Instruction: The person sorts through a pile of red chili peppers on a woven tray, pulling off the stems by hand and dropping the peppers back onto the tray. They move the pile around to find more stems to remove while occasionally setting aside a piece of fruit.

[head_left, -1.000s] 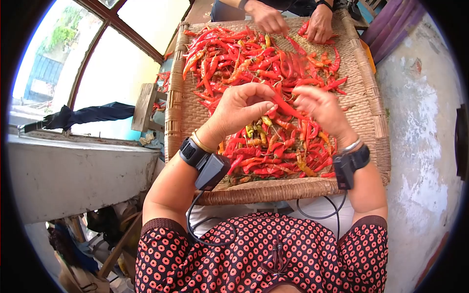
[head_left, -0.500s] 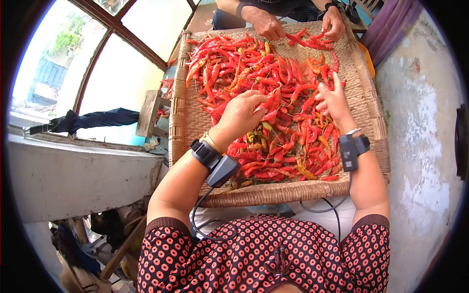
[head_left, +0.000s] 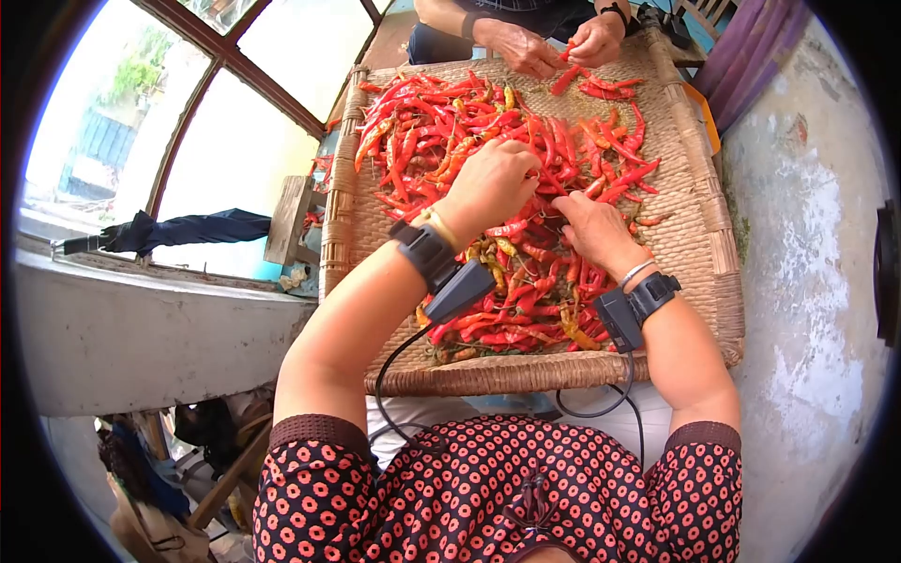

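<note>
Covering some chilies (head_left: 413, 141), left hand (head_left: 491, 186) and right hand (head_left: 597, 231) partly hide fingertips — grips unclear.

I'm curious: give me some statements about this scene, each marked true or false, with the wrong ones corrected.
1. Chillies lie on a woven platform. True.
2. The camera wearer's arms are folded. False: the left hand and right hand are both out at the chillies.
3. Another person's hands are at the far end. True.
4. Every chilli is green. False: most are red.
5. A black device is strapped at each of the wearer's wrists. True.
</note>
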The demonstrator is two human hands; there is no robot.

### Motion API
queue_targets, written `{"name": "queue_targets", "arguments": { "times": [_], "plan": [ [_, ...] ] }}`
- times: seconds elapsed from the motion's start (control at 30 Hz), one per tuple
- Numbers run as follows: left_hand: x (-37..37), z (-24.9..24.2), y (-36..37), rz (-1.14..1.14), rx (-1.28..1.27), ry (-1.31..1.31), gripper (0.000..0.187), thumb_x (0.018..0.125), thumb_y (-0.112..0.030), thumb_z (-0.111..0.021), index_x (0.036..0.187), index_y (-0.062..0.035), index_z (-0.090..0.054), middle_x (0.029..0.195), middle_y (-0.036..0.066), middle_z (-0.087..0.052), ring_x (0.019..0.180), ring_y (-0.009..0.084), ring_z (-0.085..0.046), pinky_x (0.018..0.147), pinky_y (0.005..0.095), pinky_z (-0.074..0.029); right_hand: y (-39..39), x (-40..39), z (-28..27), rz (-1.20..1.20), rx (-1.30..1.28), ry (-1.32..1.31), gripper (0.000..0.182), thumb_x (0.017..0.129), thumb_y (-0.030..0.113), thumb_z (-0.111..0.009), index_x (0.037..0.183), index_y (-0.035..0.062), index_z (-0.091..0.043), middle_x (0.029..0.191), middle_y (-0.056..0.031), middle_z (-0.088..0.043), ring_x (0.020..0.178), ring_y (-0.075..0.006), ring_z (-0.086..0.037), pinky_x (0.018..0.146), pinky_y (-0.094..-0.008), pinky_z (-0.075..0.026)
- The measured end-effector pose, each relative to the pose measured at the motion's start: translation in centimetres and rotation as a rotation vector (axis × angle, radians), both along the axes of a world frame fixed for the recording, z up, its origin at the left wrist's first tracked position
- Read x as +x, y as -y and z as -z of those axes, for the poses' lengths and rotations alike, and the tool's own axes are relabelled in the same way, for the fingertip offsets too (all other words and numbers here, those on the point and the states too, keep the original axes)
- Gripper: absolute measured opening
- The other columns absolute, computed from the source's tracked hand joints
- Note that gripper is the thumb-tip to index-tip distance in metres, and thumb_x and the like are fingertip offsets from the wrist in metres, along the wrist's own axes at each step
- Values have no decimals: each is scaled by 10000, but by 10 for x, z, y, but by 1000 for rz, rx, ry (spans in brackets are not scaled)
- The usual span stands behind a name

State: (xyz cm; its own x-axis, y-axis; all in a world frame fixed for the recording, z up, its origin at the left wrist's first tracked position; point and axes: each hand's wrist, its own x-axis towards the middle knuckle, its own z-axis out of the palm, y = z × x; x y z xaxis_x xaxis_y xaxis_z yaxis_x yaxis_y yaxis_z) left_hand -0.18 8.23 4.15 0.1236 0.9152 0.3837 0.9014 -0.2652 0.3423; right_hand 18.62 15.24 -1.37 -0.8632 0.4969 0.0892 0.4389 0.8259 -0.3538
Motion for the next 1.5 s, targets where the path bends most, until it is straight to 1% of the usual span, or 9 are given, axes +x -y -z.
{"name": "queue_targets", "arguments": {
  "times": [0.27,0.5,0.63,0.87,1.0,1.13,1.2,1.33,1.5],
  "plan": [
    [5,30,-29,-235,-279,-420,499,626,-356,-718,1054,-138,-582,1103,70,-490,1017,301,-467,800,466,-419,-21,11,-24,46,-79,-201,92,731,108,-578,811,69,-600,800,-125,-586,761,-311,-585,670,-387,-475],
    [-4,23,8,-78,-398,-423,330,636,-198,-641,962,-149,-623,1066,66,-497,950,304,-494,750,443,-456,-38,24,-37,446,-786,-678,98,828,125,-599,856,33,-615,694,40,-543,531,-38,-513,476,-180,-420],
    [-4,21,42,5,-356,-383,284,640,-173,-630,923,-146,-631,1080,57,-508,909,281,-509,751,396,-457,-36,25,-31,385,-1166,-810,127,847,148,-574,925,47,-571,682,36,-547,512,-31,-517,433,-161,-397],
    [8,7,84,74,-371,-319,235,649,-114,-596,880,-132,-631,1046,32,-544,889,247,-513,740,372,-441,-36,28,-44,361,-1033,-518,84,854,107,-551,914,50,-559,684,6,-561,549,-39,-544,417,-152,-416],
    [16,15,88,183,-341,-250,218,666,-108,-584,880,-100,-626,1061,42,-543,894,242,-517,759,359,-439,-34,23,-58,345,-1216,-1147,268,849,93,-545,1106,17,-550,869,-62,-598,757,-99,-595,616,-206,-490],
    [17,19,80,316,-206,-124,233,734,-105,-533,950,-80,-618,1119,73,-522,949,240,-524,815,339,-444,-31,16,-33,448,-1192,-908,364,817,120,-600,1155,7,-524,941,-77,-591,817,-121,-589,687,-250,-496],
    [16,20,76,376,-183,-148,261,743,-107,-533,991,-85,-611,1147,76,-503,946,244,-530,819,344,-450,-32,15,-14,217,-750,-342,462,795,153,-629,1215,29,-482,993,-86,-582,854,-139,-581,711,-266,-489],
    [14,21,74,374,-257,-132,297,757,-122,-533,1047,-90,-591,1160,71,-486,977,251,-521,825,354,-460,9,-14,-15,59,-410,-275,438,751,154,-643,1159,55,-520,908,-112,-616,760,-218,-601,709,-331,-483],
    [14,30,73,363,-197,-128,318,756,-122,-532,1069,-110,-584,1166,82,-483,1010,261,-500,848,370,-438,1,-9,-6,144,-599,-162,326,744,94,-623,1066,65,-582,692,-25,-593,623,-118,-562,572,-267,-453]
  ]
}}
